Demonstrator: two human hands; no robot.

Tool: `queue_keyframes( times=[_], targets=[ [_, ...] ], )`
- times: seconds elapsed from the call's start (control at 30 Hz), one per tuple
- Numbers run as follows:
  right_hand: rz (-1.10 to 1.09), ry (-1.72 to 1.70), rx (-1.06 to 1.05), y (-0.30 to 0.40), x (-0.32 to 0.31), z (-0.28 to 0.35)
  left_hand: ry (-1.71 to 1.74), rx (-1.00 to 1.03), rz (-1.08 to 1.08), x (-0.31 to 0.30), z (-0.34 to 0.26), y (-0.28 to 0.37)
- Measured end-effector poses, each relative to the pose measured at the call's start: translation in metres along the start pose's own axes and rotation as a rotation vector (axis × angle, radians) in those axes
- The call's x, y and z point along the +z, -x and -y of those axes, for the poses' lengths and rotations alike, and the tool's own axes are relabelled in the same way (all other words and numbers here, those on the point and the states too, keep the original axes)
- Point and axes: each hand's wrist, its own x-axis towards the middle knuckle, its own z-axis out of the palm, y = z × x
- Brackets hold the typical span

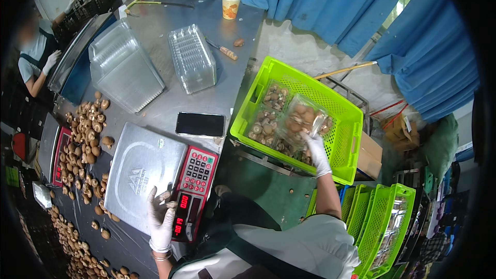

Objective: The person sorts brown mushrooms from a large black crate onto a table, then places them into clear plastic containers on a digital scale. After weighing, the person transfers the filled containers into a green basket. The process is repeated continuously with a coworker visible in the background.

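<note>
Gloved in white, my right hand [317, 154] grips the near edge of a clear plastic box of mushrooms [300, 119]. That box is inside a lime-green plastic crate [248, 124], tilted over other packed mushroom boxes [263, 128]. My left hand [161, 217], also gloved, hovers at the near edge of a digital weighing scale's steel pan [143, 174]. Its fingers are apart and bent, with nothing between them; whether they touch the pan I cannot tell. Red digits glow on the scale's display beside this hand. The pan bears no box.
Loose mushrooms [83, 151] lie left of the scale. Stacked clear trays [126, 69], a smaller tray stack [193, 60], a smartphone [200, 124], a knife [228, 52] and a paper cup [231, 4] stand on the metal table. A co-worker [38, 50] is at far left. Green crates [364, 217] stand at right.
</note>
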Motion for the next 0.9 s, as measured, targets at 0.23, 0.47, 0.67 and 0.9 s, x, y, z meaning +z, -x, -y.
queue_keyframes(
  times=[0.23, 0.47, 0.67, 0.9],
  targets=[
    [0.297, 0.424, 0.534, -0.069, -0.057, -0.101, 0.044, -0.010, -0.065, 0.001, -0.011, -0.018],
    [0.258, 1.296, 0.036, -0.093, 0.001, -0.008, -0.011, -0.004, -0.137, -0.008, -0.014, -0.016],
    [0.183, 0.752, -0.913, -0.049, 0.169, 0.195, -0.009, 0.029, -0.290, -0.022, -0.016, 0.004],
    [0.319, 0.514, -1.654, 0.019, 0.368, 0.325, -0.003, -0.018, -0.470, -0.035, -0.023, 0.044]
  ],
)
